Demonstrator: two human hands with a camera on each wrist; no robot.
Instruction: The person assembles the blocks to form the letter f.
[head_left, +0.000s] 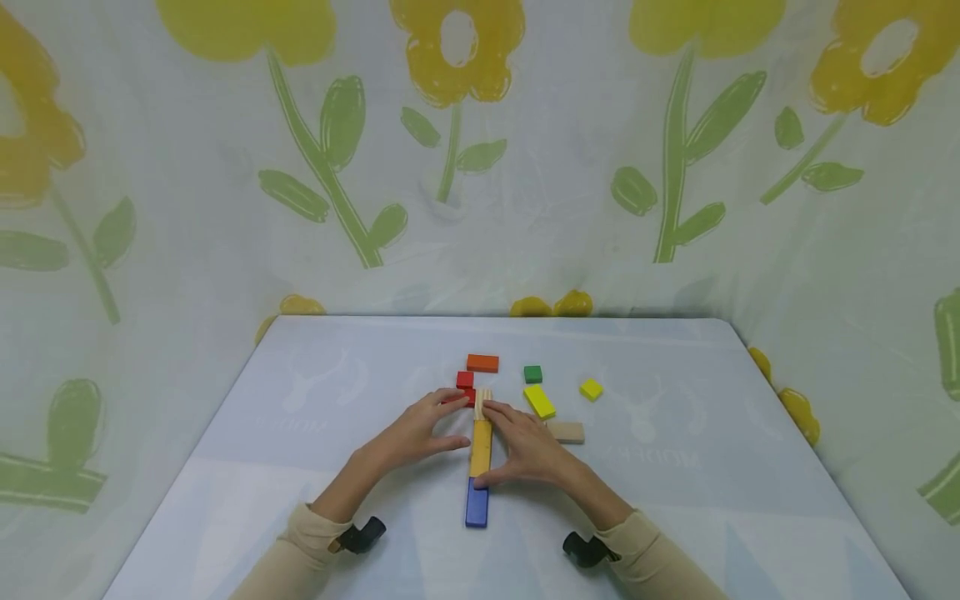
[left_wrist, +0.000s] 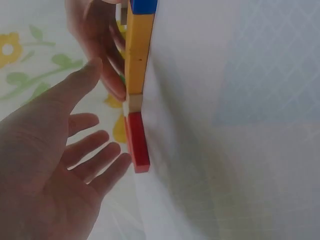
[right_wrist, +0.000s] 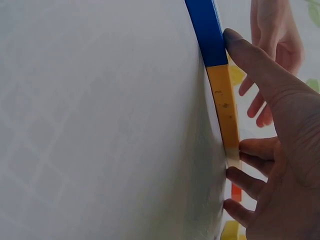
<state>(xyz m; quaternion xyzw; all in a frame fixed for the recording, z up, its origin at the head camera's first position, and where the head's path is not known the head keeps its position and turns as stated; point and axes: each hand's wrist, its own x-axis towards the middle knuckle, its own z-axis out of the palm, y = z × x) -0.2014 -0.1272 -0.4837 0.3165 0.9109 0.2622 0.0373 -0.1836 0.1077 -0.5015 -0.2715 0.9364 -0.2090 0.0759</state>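
A row of wooden blocks runs lengthwise down the table: a blue block (head_left: 476,505) nearest, an orange-yellow block (head_left: 481,450) behind it, and pale wood (head_left: 481,407) at the far end. My right hand (head_left: 531,447) lies along the row's right side. Its thumb touches the blue block near the joint, and its fingertips are at the pale end. On the other side, my left hand (head_left: 417,430) has spread fingers, with the fingertips by a long red block (left_wrist: 138,142) and the thumb near the orange-yellow block. That red block is partly hidden in the head view.
Behind the row are a small red block (head_left: 465,379) and an orange block (head_left: 482,363). To the right lie a green block (head_left: 532,374), a long yellow block (head_left: 539,401), a small yellow block (head_left: 591,389) and a plain wood block (head_left: 567,432). A flower-printed curtain (head_left: 555,208) surrounds the table.
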